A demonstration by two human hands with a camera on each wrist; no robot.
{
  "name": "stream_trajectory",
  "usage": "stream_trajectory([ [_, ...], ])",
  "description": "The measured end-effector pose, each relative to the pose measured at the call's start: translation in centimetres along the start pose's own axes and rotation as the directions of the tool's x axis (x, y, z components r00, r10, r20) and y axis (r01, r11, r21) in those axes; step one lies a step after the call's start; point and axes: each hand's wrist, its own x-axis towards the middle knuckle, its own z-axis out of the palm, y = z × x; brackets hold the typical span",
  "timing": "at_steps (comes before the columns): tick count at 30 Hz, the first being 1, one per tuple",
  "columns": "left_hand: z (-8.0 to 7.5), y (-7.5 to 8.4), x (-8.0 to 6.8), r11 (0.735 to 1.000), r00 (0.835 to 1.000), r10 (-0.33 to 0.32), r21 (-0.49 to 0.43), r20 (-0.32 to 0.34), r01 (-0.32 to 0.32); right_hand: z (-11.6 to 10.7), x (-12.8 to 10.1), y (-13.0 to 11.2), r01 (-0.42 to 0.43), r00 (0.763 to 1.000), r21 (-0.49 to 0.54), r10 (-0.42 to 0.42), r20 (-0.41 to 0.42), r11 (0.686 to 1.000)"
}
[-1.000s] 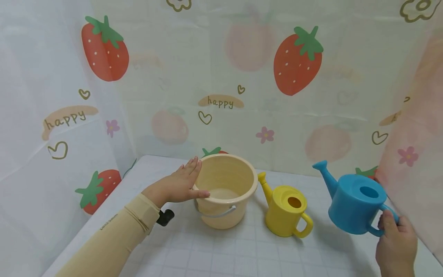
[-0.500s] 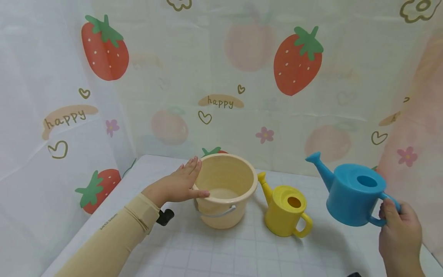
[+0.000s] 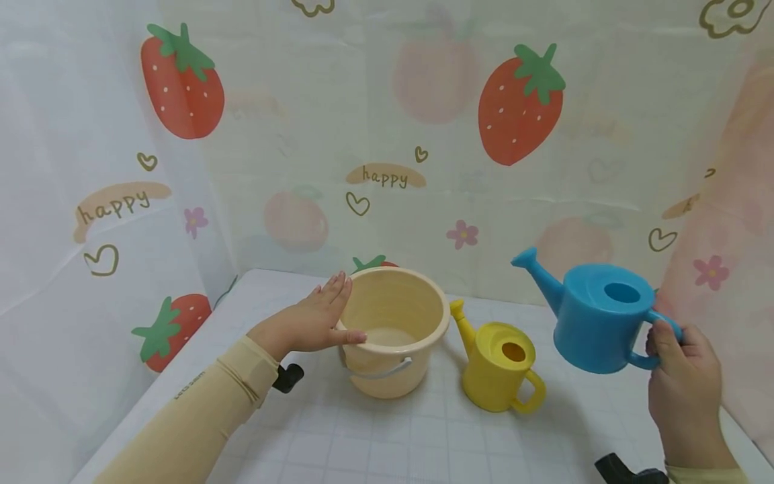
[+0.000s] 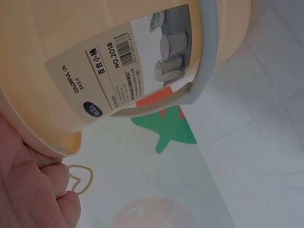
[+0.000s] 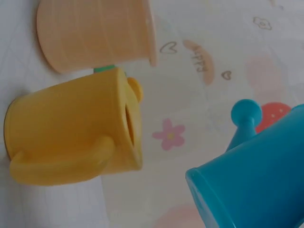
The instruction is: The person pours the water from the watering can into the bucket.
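Note:
A cream plastic bucket (image 3: 393, 329) with a grey handle stands on the white gridded table (image 3: 387, 444). My left hand (image 3: 317, 319) rests flat against its left rim, fingers straight; the left wrist view shows the bucket (image 4: 95, 61) and its label close up. A yellow watering can (image 3: 498, 366) sits just right of the bucket, spout toward it. My right hand (image 3: 680, 376) grips the handle of a blue watering can (image 3: 595, 323) held in the air, spout pointing up-left. The right wrist view shows the blue watering can (image 5: 256, 175), the yellow watering can (image 5: 71, 133) and the bucket (image 5: 95, 33).
A strawberry-print curtain (image 3: 387, 134) closes in the table at the back and both sides. A small black object (image 3: 287, 378) lies by my left sleeve. Another dark object (image 3: 623, 468) shows at the bottom right edge.
My right hand has lifted the blue watering can higher and carried it leftward, toward the yellow can. The left hand, bucket and yellow can have stayed put.

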Motion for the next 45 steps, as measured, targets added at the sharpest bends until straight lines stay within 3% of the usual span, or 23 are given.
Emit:
stream_trajectory([
  [3, -0.1, 0.0, 0.0, 1.000, 1.000, 0.000, -0.001, -0.002, 0.000, 0.7, -0.1, -0.6, 0.002, 0.999, 0.021, -0.003, 0.042, 1.000],
  [11, -0.2, 0.2, -0.1, 1.000, 1.000, 0.000, -0.003, 0.007, 0.000, 2.6, -0.6, -1.6, 0.024, 0.988, -0.054, -0.015, 0.155, 0.998],
  [22, -0.2, 0.2, 0.0, 1.000, 1.000, -0.008, 0.001, 0.014, 0.008, 4.8, -1.1, -1.9, 0.051, 0.970, 0.052, -0.062, 0.237, 0.997],
  [29, -0.1, 0.1, 0.1, 1.000, 1.000, -0.002, 0.002, 0.008, 0.002, 5.4, -1.3, -2.3, 0.134, 0.936, -0.045, -0.111, 0.335, 0.990],
  [38, 0.0, 0.0, 0.1, 1.000, 1.000, 0.003, -0.002, 0.002, -0.003, 6.3, -1.4, -2.9, 0.177, 0.887, -0.033, -0.145, 0.438, 0.984],
  [45, 0.0, 0.0, 0.1, 1.000, 1.000, 0.003, -0.009, 0.002, -0.003, 6.5, -1.3, -3.1, 0.282, 0.852, -0.230, -0.133, 0.506, 0.932],
])
